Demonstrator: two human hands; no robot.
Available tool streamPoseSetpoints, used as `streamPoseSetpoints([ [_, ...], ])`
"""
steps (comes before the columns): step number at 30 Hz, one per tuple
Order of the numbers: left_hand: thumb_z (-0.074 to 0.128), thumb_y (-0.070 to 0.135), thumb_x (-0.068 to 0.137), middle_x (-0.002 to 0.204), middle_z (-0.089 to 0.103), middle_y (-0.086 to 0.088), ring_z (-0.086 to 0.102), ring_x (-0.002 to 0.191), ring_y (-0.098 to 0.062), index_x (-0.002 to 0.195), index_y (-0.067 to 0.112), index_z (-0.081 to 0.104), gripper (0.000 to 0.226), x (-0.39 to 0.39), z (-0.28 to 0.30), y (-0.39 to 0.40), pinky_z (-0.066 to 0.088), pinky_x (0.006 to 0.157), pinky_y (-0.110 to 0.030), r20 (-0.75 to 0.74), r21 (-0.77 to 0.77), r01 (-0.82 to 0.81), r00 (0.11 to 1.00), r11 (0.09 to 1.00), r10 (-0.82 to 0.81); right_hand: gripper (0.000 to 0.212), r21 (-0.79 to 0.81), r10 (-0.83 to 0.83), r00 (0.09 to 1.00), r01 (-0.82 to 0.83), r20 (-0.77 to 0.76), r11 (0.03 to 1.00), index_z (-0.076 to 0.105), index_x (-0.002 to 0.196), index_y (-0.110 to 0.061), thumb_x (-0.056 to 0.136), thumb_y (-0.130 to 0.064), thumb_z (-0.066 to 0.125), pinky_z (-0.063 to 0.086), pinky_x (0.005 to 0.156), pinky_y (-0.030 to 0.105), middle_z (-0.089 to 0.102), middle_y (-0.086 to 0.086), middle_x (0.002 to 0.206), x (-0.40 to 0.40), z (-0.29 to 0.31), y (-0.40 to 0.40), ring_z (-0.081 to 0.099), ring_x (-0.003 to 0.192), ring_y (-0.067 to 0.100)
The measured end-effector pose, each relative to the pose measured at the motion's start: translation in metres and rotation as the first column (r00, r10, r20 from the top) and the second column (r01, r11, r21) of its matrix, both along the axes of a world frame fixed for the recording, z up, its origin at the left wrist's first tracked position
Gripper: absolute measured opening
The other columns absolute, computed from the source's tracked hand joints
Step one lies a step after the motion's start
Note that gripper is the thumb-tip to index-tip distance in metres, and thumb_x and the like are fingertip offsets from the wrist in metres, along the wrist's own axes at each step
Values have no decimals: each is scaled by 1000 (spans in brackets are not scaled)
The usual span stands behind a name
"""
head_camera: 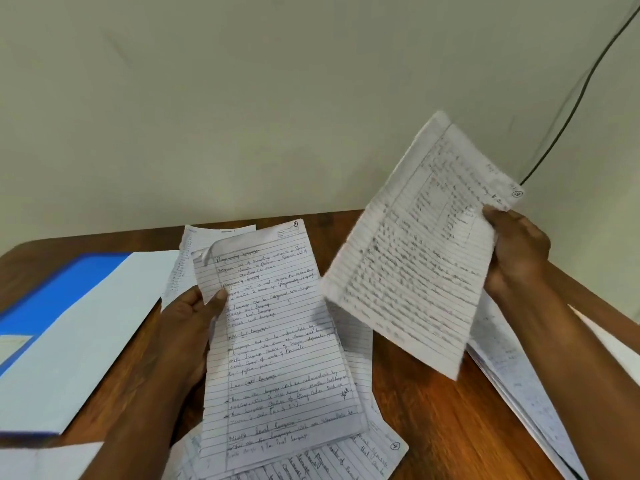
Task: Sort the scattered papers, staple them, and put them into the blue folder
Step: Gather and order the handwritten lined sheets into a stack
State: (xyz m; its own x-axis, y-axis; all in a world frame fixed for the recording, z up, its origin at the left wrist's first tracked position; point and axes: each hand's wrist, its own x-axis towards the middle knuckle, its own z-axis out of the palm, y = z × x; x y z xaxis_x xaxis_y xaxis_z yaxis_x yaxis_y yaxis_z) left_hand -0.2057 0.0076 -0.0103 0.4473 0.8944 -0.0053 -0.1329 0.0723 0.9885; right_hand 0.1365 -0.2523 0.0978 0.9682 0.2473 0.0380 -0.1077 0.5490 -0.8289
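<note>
Nearest you, at the bottom edge, loose sheets (346,459) lie overlapping on the table (433,420), handwriting running sideways, one corner marked with a circled number; a white sheet corner (45,460) pokes in at the lower left. Your left hand (188,327) comes up over these and pinches a lined page (277,337) at its left edge, thumb on the front face, fingers behind; the page is upright toward you, covered in blue handwritten notes with a margin line down its left side, a curled tear at its top left corner and a circled number at the top right. More sheets sit under and behind it, one (194,251) showing above your left thumb. To the left the blue folder (45,299) lies flat on the table, a white flap (86,323) covering much of it, so only a blue band along its left side shows. At the right a spread pile (512,368) of written sheets runs under your right forearm toward the table edge. Your right hand (516,251) grips a second page (415,244) by its right edge, held high and tilted, well apart from the first; it is motion-blurred, its writing unreadable, a circled mark at its upper corner. Behind it stands a pale wall (242,98) with a dark cable (575,95) running down it.
</note>
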Motion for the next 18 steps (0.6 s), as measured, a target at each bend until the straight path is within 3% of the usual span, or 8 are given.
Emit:
streamPoseSetpoints([
  [3, 76, 32, 90, 124, 77, -1, 75, 114, -28, 129, 22, 72, 41, 0, 1, 0, 58, 99, -52, 24, -12, 0, 1000, 1000, 0, 25, -128, 195, 981, -190, 21, 973, 70, 115, 1, 93, -10, 74, 65, 78, 42, 78, 18, 109, -1, -13, 8, 77, 95, 29],
  [5, 77, 36, 87, 123, 78, -1, 75, 113, -27, 127, 24, 73, 42, 0, 1, -1, 57, 99, -52, 5, -6, 5, 1000, 1000, -5, 42, -233, 346, 938, -332, 19, 914, 66, 123, 4, 87, -15, 77, 65, 77, 43, 74, 23, 118, -3, -23, 13, 75, 101, 34],
  [9, 76, 33, 91, 122, 78, -1, 76, 112, -27, 128, 24, 73, 38, 0, 1, -1, 57, 100, -53, 17, -16, 17, 1000, 1000, -17, 30, -360, 513, 858, -483, -13, 798, 67, 116, -1, 90, -13, 77, 65, 77, 45, 77, 20, 109, -22, -33, 26, 77, 95, 35],
  [13, 74, 26, 95, 121, 78, -4, 76, 111, -28, 128, 19, 72, 34, 2, 0, -1, 58, 98, -52, 31, -30, 16, 999, 999, -15, 25, -424, 530, 847, -468, 36, 775, 68, 110, 2, 91, -12, 76, 65, 64, 37, 79, 18, 100, -42, -40, 37, 78, 84, 30],
  [18, 77, 32, 91, 125, 77, -3, 73, 117, -31, 127, 24, 73, 37, 0, -4, 6, 57, 99, -53, 38, -56, -8, 999, 998, 10, 24, -517, 526, 844, -404, 108, 755, 71, 110, 0, 92, -15, 75, 63, 81, 44, 79, 16, 101, -43, -49, 40, 78, 92, 34],
])
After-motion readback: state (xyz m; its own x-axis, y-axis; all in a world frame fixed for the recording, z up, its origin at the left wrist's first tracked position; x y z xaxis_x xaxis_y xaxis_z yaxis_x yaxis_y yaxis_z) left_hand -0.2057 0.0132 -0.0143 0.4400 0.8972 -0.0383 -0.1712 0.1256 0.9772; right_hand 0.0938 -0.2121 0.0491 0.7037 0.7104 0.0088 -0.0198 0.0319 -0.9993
